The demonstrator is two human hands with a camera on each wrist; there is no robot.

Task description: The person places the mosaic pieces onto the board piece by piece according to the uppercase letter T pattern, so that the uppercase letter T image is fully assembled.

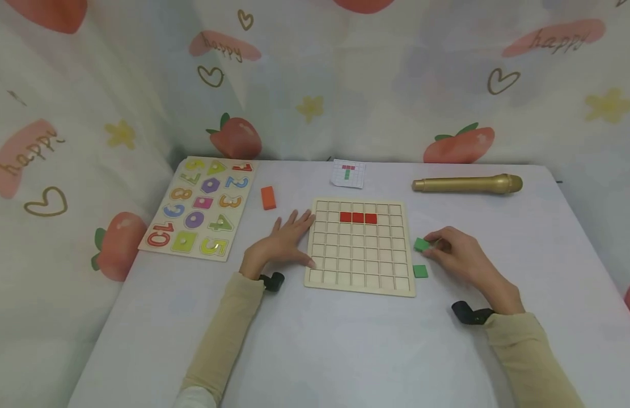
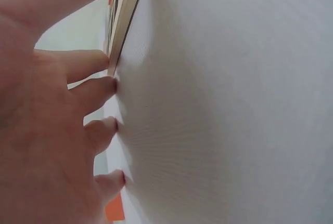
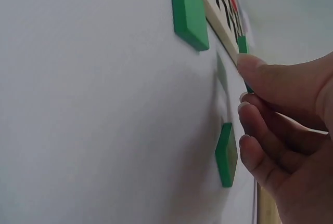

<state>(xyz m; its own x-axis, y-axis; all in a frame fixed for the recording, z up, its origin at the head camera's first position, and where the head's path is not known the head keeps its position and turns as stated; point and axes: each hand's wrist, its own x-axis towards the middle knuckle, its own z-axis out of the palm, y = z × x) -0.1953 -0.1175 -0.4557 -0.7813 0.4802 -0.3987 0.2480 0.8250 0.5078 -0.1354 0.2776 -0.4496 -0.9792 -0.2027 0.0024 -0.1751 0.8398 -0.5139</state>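
Observation:
A pale wooden grid board (image 1: pixel 358 277) lies on the table, with a row of red square tiles (image 1: pixel 358 218) in its upper part. My left hand (image 1: pixel 281 243) rests at the board's left edge with its fingers spread; in the left wrist view a finger touches the board's side (image 2: pixel 124 31). My right hand (image 1: pixel 455 252) pinches a green square tile (image 3: pixel 242 44) between thumb and finger, just right of the board. Another green tile (image 1: pixel 420 271) lies beside the board's right edge. Under the right fingers is a further green tile (image 3: pixel 226 156), mostly hidden in the head view.
A small paper card (image 1: pixel 347 173) with a coloured grid pattern lies behind the board. An orange block (image 1: pixel 268 198) and a number-and-shape puzzle board (image 1: pixel 192 226) are on the left. A gold microphone (image 1: pixel 468 183) lies at the back right. Printed curtains stand behind the table.

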